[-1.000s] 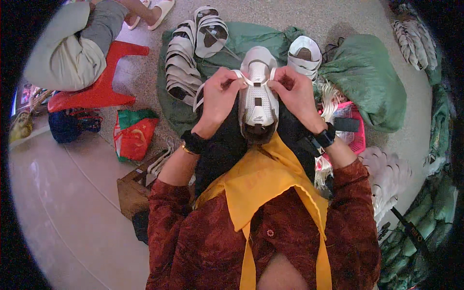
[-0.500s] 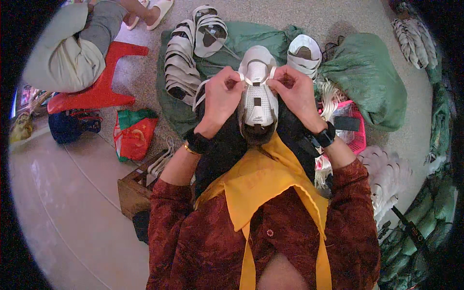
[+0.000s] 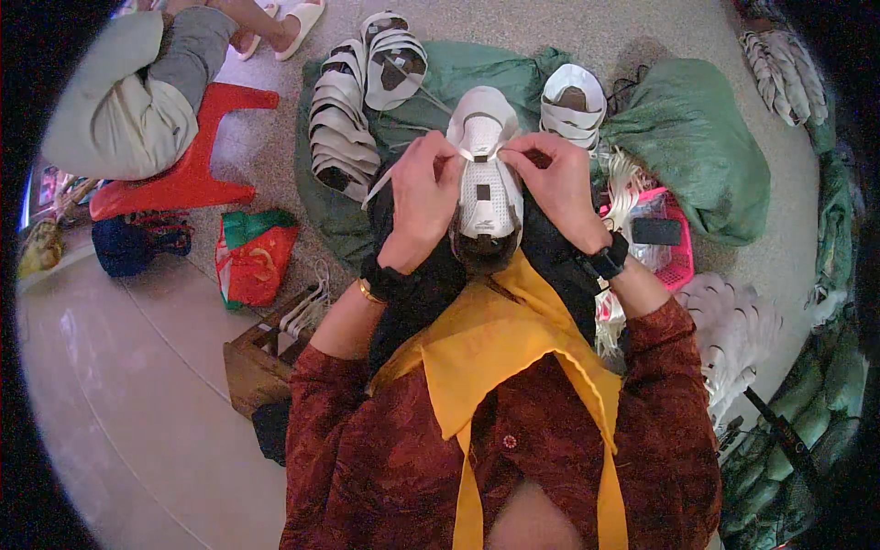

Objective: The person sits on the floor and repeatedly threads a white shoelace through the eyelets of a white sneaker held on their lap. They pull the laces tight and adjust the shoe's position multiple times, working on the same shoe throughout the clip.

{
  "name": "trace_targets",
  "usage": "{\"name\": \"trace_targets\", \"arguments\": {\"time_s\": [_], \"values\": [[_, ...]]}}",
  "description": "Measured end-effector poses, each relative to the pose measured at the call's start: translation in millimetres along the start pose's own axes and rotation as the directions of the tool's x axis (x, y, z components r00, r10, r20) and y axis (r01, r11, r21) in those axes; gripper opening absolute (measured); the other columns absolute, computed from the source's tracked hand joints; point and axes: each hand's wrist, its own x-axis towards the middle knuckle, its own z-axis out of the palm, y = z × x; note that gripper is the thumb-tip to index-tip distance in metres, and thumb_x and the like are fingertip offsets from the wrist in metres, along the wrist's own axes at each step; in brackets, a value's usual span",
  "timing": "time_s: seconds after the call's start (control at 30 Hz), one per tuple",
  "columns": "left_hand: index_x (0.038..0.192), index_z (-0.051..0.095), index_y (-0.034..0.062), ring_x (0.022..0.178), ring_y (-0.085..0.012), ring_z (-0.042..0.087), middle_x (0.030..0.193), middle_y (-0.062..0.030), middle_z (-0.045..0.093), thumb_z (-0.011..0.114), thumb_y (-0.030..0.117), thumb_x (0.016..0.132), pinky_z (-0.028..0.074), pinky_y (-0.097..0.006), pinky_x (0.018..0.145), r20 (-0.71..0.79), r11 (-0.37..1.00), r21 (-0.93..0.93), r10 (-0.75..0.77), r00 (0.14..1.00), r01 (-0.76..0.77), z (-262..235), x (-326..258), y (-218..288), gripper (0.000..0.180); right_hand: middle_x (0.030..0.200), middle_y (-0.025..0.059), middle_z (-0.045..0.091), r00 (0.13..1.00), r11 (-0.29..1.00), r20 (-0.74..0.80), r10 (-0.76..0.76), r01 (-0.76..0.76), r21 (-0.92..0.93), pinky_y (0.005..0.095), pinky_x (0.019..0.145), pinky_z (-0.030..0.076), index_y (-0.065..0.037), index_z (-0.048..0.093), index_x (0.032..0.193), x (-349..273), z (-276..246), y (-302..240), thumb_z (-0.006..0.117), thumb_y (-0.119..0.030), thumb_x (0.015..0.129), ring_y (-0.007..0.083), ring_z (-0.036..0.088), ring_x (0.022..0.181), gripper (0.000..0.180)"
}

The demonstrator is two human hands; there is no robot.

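A white shoe upper (image 3: 489, 206) with a perforated tongue rests over my lap, its rounded toe pointing away from me. Across its throat runs a white shoelace, pinched at both sides. My left hand (image 3: 423, 197) is closed on the lace at the upper's left edge, thumb and forefinger together. On the opposite edge my right hand (image 3: 555, 183) pinches the lace in the same way. A loose strand trails to the left of my left hand. The fingertips partly hide the lace and the eyelets.
Stacked grey-white uppers (image 3: 341, 124) lie on a green sack (image 3: 467, 64); another nested stack (image 3: 573, 101) stands right. Beyond are a bulging green sack (image 3: 701, 151) and a pink basket (image 3: 676, 261). At left sit a wooden box (image 3: 252, 367) holding laces and a person on a red stool (image 3: 215, 128).
Both hands have shifted slightly inward at the shoe's throat, and the lace stretches less to the sides. The upper stays in place on my lap.
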Motion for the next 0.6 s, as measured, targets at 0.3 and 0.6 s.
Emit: {"name": "trace_targets", "arguments": {"time_s": [0.3,0.6], "values": [[0.086,0.053,0.0022,0.067,-0.0239,0.056,0.075,-0.0109,0.055,0.080,0.017,0.078,0.046,-0.035,0.063,0.001,0.996,0.075,-0.057,0.998,0.057,4.8,-2.7,12.6,0.032,0.095,0.0206,0.063,0.972,0.978,0.225,-0.072,0.113,-0.173,0.0466,0.077,0.053,0.002,0.061,0.106,-8.8,-11.6,-20.9,0.073,-0.010,0.077,0.0404,0.063,0.087,0.033],[0.093,0.047,0.0022,0.081,-0.0356,0.053,0.086,-0.0156,0.051,0.081,0.022,0.071,0.044,-0.044,0.069,0.034,0.988,0.151,-0.025,0.999,0.019,12.6,3.7,19.7,0.045,0.095,0.0212,0.066,0.980,0.951,0.187,-0.074,0.126,-0.281,0.0465,0.077,0.054,0.001,0.065,0.103,-4.3,-3.2,-13.3,0.071,-0.006,0.076,0.0406,0.066,0.088,0.029]]}}
